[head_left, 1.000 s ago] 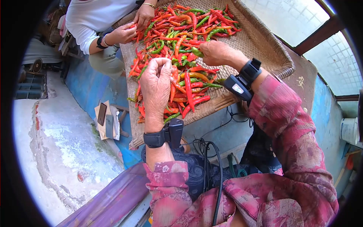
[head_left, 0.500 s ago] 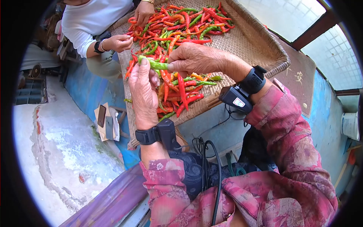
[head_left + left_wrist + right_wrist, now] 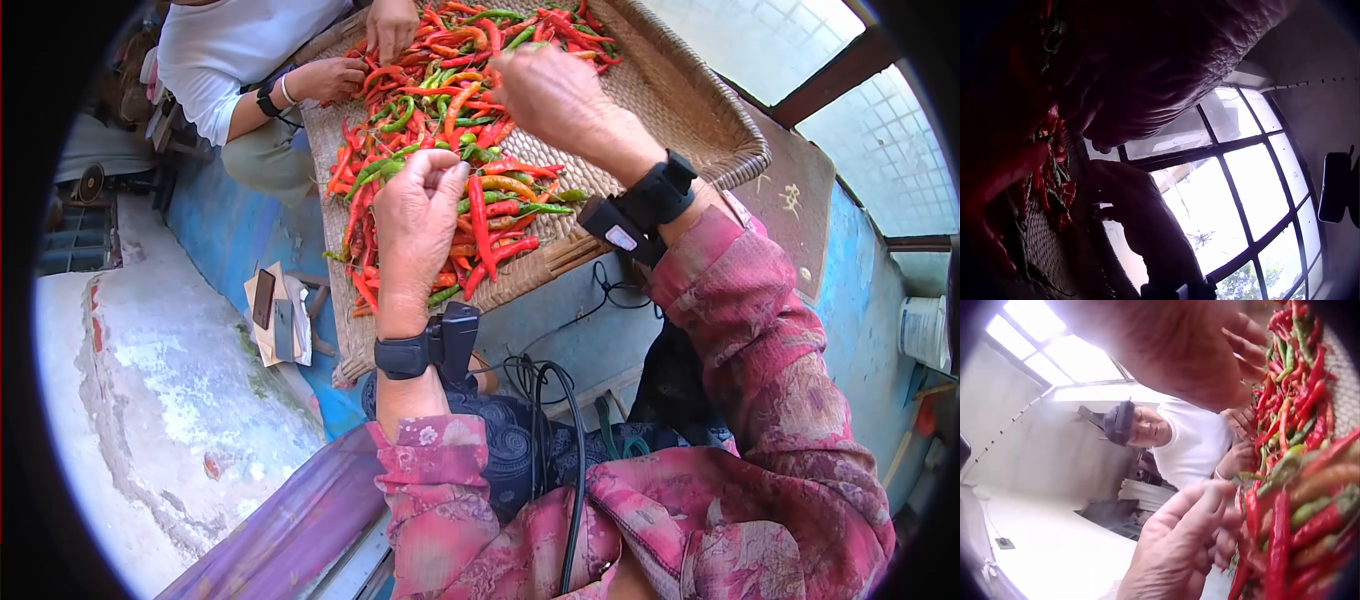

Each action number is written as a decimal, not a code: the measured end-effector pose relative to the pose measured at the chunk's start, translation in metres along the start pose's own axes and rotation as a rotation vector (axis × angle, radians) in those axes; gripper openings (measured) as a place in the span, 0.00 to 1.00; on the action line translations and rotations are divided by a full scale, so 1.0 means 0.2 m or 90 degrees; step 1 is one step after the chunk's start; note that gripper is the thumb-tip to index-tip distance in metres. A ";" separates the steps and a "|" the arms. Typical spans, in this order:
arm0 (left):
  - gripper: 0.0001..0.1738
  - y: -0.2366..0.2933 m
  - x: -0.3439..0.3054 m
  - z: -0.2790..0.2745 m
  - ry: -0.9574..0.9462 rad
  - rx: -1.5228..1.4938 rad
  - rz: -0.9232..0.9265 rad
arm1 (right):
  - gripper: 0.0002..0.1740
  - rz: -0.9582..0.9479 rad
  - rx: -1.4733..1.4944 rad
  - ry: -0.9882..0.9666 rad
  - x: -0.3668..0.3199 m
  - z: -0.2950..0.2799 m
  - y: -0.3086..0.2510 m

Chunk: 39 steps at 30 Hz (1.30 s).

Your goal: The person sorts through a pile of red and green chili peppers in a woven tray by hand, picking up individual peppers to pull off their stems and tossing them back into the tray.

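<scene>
Red, green and orange chili peppers (image 3: 495,225) lie heaped on a woven tray (image 3: 690,100). My left hand (image 3: 415,225) is over the near left part of the heap, fingers bent and thumb tip against the index finger, as the right wrist view also shows of the left hand (image 3: 1179,544). I cannot tell whether a stem is between those fingertips. Farther back, my right hand (image 3: 565,105) is blurred above the peppers, fingers pointing down and away. In the left wrist view the right hand (image 3: 1141,212) has loosely bent fingers with gaps between them, and no pepper shows in it.
Across the tray, another person in a white top (image 3: 245,60) has both hands at the peppers. Two phones lie on a small stool (image 3: 280,320) at the left. Black cables (image 3: 560,390) hang over my lap. A window (image 3: 880,140) is on the right.
Half a second ago both hands held a green chili pepper between them. Since then my right hand has moved away to the back right, and my left hand has shifted slightly right and lower.
</scene>
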<state>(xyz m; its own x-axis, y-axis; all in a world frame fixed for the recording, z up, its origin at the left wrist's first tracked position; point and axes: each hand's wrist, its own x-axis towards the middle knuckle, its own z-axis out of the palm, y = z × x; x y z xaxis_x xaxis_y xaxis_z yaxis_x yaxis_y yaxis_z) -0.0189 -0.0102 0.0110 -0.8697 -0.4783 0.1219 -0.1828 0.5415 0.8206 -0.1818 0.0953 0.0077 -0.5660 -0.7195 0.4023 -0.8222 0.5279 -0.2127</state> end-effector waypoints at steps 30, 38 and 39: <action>0.15 0.04 -0.01 -0.05 0.071 -0.346 -0.093 | 0.17 -0.155 0.637 -0.444 -0.03 -0.10 -0.14; 0.13 0.02 0.00 -0.08 0.129 -0.675 -0.128 | 0.18 -0.148 0.540 -0.519 -0.03 -0.15 -0.13; 0.13 0.00 0.00 -0.09 0.128 -0.675 -0.129 | 0.17 -0.155 0.511 -0.543 -0.03 -0.17 -0.12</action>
<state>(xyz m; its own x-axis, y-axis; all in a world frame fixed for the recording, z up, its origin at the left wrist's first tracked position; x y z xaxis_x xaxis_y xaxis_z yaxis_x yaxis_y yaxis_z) -0.0111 -0.0228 0.0218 -0.7600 -0.6471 -0.0598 0.2568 -0.3836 0.8871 -0.1568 0.1016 0.0415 0.0027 -0.9892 -0.1464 -0.5435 0.1215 -0.8305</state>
